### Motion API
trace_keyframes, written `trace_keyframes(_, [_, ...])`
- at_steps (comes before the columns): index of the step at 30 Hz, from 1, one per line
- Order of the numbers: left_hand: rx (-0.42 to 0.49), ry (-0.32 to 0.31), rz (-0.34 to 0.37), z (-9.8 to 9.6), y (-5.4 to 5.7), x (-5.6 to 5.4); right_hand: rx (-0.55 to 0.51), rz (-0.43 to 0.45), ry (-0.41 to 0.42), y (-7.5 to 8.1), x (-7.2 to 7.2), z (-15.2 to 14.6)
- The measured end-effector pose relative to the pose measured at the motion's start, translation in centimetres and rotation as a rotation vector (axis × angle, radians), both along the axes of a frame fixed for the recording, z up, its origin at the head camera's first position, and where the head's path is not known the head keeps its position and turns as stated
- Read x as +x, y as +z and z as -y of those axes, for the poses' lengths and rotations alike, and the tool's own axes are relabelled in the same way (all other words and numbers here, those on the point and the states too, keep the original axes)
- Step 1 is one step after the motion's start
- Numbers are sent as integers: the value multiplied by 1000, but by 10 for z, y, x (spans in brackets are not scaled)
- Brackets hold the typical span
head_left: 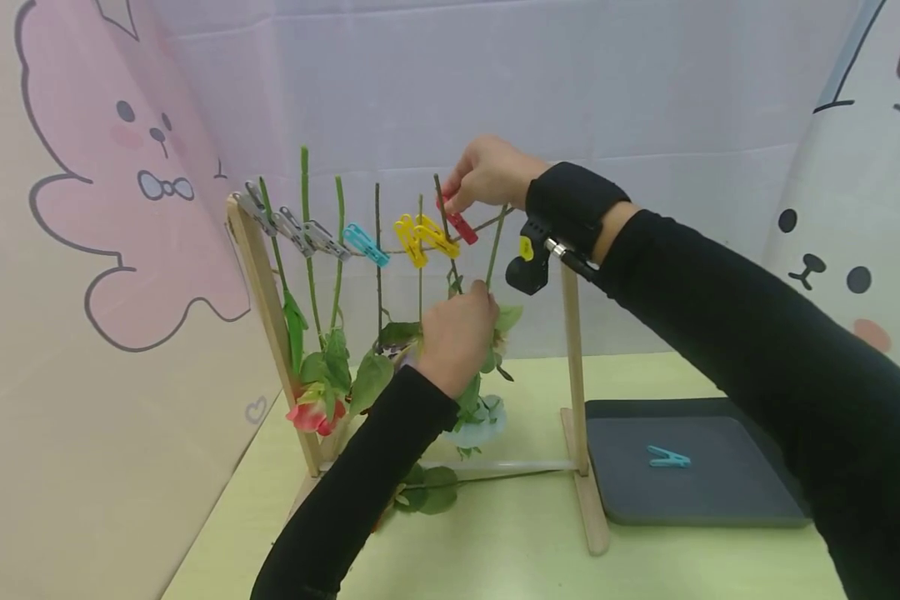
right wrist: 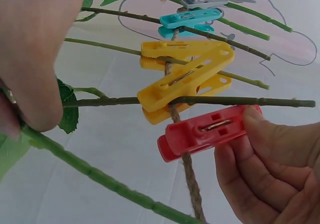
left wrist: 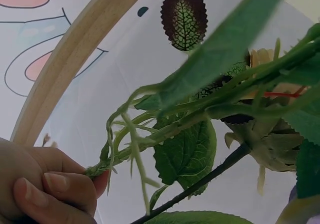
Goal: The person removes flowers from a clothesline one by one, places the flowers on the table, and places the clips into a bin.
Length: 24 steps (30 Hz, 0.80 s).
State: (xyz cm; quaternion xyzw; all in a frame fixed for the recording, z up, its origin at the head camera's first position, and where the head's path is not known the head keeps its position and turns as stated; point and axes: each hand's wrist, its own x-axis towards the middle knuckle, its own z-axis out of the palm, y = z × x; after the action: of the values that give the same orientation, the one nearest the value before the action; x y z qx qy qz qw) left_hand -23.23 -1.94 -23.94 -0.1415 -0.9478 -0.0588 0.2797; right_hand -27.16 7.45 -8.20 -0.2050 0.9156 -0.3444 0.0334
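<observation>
My right hand (head_left: pixel 495 173) pinches a red clothespin (right wrist: pixel 207 131) by its handle end, at the twine (right wrist: pixel 192 189). Below the line, my left hand (head_left: pixel 457 340) grips a green flower stem (right wrist: pixel 105 179), whose upper part slants up to the right across the twine. Leafy side shoots (left wrist: pixel 150 134) spread from that stem in the left wrist view. Left of the red clothespin, two yellow clothespins (right wrist: pixel 187 77) clip stems to the twine. Further along, a turquoise clothespin (head_left: pixel 366 244) and several grey clothespins (head_left: pixel 294 230) hold other upside-down flowers.
The twine runs between the posts of a wooden frame (head_left: pixel 576 375). A dark tray (head_left: pixel 690 508) at right holds a loose turquoise clothespin (head_left: pixel 669 457). A stem with green leaves (head_left: pixel 438 490) lies on the table by the crossbar. A pink flower (head_left: pixel 317 412) hangs at left.
</observation>
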Motion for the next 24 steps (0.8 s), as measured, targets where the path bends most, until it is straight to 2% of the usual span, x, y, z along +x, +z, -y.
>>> trace_keyframes(6, [-3, -27, -49, 0, -5, 1, -50, 3, -16, 1, -3, -1])
trace_keyframes(12, [0, -25, -29, -2, -6, 3, -119, 5, -44, -1, -5, -4])
trace_keyframes(17, [2, -24, -66, -2, -9, 3, -142, -18, -75, -3, -5, -1])
trace_keyframes(24, [-1, -29, -83, 1, -10, 4, -174, -27, -86, 2, -6, 1])
